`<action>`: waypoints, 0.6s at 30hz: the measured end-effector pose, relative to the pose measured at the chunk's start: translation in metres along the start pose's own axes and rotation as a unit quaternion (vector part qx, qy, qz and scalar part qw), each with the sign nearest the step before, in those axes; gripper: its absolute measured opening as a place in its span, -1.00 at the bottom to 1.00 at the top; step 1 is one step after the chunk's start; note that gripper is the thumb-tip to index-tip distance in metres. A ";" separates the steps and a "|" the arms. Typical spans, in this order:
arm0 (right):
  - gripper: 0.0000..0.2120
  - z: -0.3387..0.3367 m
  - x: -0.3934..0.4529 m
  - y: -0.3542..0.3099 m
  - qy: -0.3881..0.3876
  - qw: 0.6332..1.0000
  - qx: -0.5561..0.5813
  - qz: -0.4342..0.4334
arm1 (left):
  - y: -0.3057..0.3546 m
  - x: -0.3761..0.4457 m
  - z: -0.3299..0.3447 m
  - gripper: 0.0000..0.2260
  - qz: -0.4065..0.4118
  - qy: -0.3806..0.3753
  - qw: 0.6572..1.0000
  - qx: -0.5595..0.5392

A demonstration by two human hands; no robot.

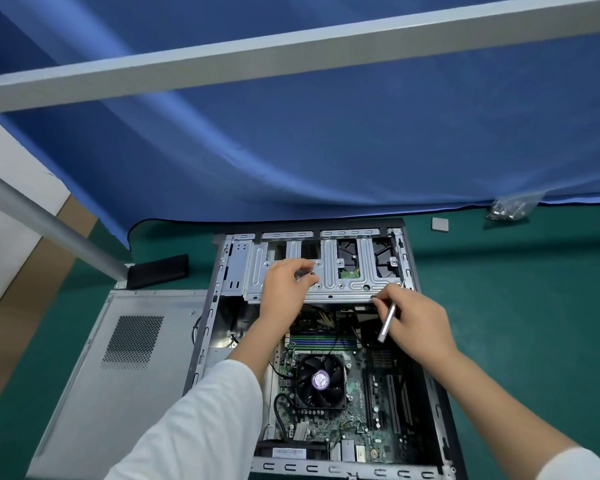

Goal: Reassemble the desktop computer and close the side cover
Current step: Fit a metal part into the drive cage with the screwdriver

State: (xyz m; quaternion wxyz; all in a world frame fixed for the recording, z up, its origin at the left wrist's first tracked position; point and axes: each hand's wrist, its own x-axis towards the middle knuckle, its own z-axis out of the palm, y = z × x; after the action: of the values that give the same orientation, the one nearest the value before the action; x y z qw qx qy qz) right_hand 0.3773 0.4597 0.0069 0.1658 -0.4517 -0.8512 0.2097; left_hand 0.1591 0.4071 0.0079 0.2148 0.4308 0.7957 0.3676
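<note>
From the head camera, the open grey metal desktop computer case (326, 341) lies on its side on the green-topped bench (516, 306), its far end close under the blue cloth (326, 150) draped over the bench's back edge. The grey perforated side cover (118, 368) lies flat against the case's left side. The left hand (284, 289) hovers over the silver drive cage (326, 271), fingers loosely curled and pinching a small dark screw (310, 273). The right hand (416, 323) grips a slim silver screwdriver (388, 318), tip at the cage's right near corner.
</note>
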 end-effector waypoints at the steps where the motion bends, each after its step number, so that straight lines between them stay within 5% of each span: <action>1: -0.93 -0.002 -0.001 -0.002 -0.009 1.000 0.017 0.011 | 0.000 -0.002 -0.003 -0.78 -0.005 0.002 1.000 -0.007; 4: -0.92 -0.010 -0.001 -0.014 -0.045 0.984 0.148 0.084 | 0.005 -0.014 -0.012 -0.77 -0.025 0.008 0.998 -0.057; 8: -0.89 -0.020 -0.002 -0.048 -0.081 0.907 0.396 0.121 | 0.026 -0.040 -0.021 -0.82 -0.014 -0.067 0.990 -0.120; 14: -0.93 -0.024 -0.013 -0.081 -0.106 0.822 0.542 0.142 | 0.056 -0.074 -0.034 -0.78 -0.002 -0.083 0.953 -0.291; 18: -0.89 -0.028 -0.021 -0.088 -0.123 0.802 0.569 0.134 | 0.059 -0.089 -0.038 -0.77 -0.016 -0.083 0.938 -0.336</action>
State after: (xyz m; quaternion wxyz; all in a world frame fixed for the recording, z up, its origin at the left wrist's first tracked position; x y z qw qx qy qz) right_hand 0.3401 0.4039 0.0738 0.2571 -0.3561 -0.5234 0.7301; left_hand 0.2125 0.3380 0.0800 0.4187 0.3495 0.6116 0.5731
